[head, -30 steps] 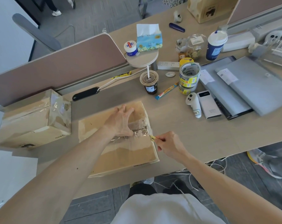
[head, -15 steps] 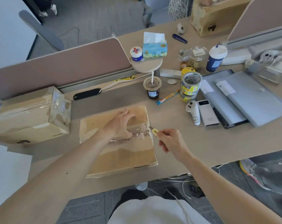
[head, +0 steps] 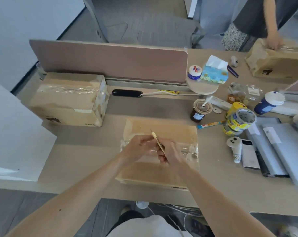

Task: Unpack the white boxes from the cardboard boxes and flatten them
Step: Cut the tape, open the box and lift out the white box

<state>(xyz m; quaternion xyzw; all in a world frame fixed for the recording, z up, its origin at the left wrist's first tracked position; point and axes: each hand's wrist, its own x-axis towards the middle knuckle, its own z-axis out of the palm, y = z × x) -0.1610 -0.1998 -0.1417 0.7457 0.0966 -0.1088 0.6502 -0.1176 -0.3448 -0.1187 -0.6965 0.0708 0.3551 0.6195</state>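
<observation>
A taped cardboard box [head: 161,129] lies on the desk in front of me, clear tape running across its top. My right hand [head: 170,152] holds a small yellow utility knife [head: 157,141] above the middle of the box, blade end pointing away from me. My left hand [head: 138,147] is right beside it, fingertips touching the knife or the tape; I cannot tell which. A second taped cardboard box [head: 69,100] stands at the left by the divider. No white boxes are visible.
Another person's hand rests on a third cardboard box [head: 278,64] at the far right. Tape rolls [head: 238,120], an iced drink cup [head: 200,111], a white controller [head: 234,148], a power bank [head: 249,153] and grey folders [head: 281,151] crowd the right side. A pink divider [head: 110,62] stands behind.
My head turned, shifting the view. My right hand brought the knife from the box's right edge to over its middle, and my left hand lifted off the tape to meet it.
</observation>
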